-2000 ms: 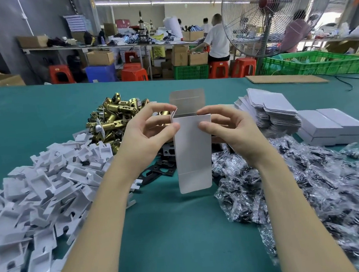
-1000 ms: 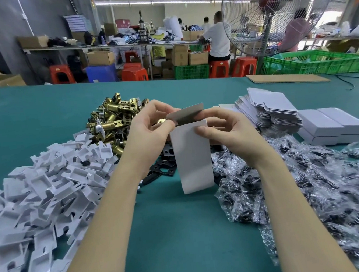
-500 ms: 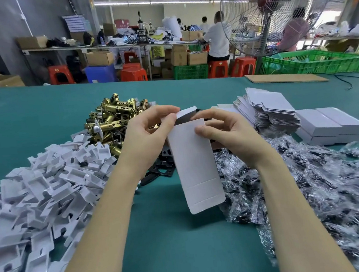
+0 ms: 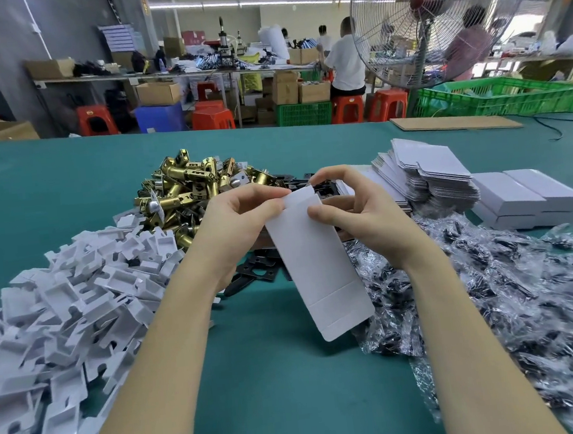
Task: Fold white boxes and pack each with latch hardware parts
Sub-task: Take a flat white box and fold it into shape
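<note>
A heap of white card inserts (image 4: 58, 311) sprawls over the left of the green table (image 4: 279, 394), with brass latch bodies (image 4: 187, 192) piled behind it. Above the table's middle a long white box (image 4: 315, 267) hangs tilted, its lower flap still flat and open. The left hand (image 4: 239, 221) pinches its upper left edge; the right hand (image 4: 355, 209) grips the upper right, fingers (image 4: 330, 175) curled over the top flap. Further right lie bagged screws (image 4: 516, 298), flat box blanks (image 4: 432, 169) and finished boxes (image 4: 527, 198).

Bright, even overhead light, soft shadows; wide-angle bending at edges, and perhaps slight blur lower right.
</note>
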A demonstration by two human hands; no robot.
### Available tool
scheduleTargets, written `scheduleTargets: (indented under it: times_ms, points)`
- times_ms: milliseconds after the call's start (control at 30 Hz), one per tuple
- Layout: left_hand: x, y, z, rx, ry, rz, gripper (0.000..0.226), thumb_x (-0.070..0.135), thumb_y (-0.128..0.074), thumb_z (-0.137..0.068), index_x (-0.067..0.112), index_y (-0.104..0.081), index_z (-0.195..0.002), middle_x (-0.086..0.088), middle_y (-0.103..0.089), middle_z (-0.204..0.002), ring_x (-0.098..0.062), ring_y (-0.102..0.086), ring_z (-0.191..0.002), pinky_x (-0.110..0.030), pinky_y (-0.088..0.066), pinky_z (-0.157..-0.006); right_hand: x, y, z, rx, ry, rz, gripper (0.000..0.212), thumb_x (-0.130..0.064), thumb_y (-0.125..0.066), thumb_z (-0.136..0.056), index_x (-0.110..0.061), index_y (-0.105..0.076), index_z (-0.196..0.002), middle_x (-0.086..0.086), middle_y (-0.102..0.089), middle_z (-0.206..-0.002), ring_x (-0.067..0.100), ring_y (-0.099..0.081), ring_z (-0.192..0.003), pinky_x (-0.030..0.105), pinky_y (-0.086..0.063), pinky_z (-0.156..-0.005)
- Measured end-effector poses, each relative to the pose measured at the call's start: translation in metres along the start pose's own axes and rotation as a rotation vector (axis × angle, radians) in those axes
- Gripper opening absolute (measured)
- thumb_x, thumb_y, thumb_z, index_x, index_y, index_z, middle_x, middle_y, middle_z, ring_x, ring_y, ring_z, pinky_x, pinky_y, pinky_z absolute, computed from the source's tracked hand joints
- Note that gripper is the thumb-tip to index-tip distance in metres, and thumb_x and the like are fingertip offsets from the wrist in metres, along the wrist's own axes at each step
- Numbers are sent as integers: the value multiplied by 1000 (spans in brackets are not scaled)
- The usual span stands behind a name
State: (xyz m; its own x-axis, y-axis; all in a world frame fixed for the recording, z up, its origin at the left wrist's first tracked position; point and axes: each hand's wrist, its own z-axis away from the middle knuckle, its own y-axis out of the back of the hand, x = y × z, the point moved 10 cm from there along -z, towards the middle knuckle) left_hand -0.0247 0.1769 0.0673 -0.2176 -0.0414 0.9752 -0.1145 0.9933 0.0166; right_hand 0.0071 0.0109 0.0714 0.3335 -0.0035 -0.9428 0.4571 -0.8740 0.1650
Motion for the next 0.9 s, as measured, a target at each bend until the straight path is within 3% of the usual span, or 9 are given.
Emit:
scheduleTargets:
  times_ms: [267,433,667,833,900]
  points:
    - [-2,-5,0,-75,-26,-34,17,19,-73,-95,24,-80,-110,-1,-80,-102,-17,-76,-95,-34,-64,-80,3,6,0,50,-8,69,28,-24,-68,-99,-38,-66,-122,3,-79,-102,18,-74,-96,34,-62,-73]
    - [-3,-5,-2,-73,-55,-93,20,18,-74,-95,30,-80,-110,0,-80,-102,-21,-76,-100,-44,-62,-92,5,6,1,36,-36,77,23,-24,-67,-100,-37,-67,-119,4,-78,-104,23,-73,-101,45,-61,-81]
    - [-4,-6,0,-108,-90,-108,19,17,-71,-97,31,-82,-103,3,-80,-103,-16,-75,-101,-37,-62,-89,9,4,2,31,-69,40,11,-22,-66,-100,-30,-70,-107,4,-78,-98,14,-73,-91,30,-58,-66]
    - [-8,-8,-1,-103,-99,-62,28,21,-69,-98,32,-71,-124,5,-78,-113,-16,-73,-109,-41,-59,-95,13,7,0,87,-75,4,10,-27,-65,-101,-32,-71,-106,1,-76,-94,13,-70,-85,27,-55,-59]
    - [-10,-9,0,-85,-113,-49,27,20,-69,-99,28,-69,-124,4,-78,-111,-17,-73,-106,-39,-60,-91,14,9,0,104,-77,-25,9,-27,-64,-101,-31,-71,-106,-3,-75,-90,11,-70,-81,25,-53,-56]
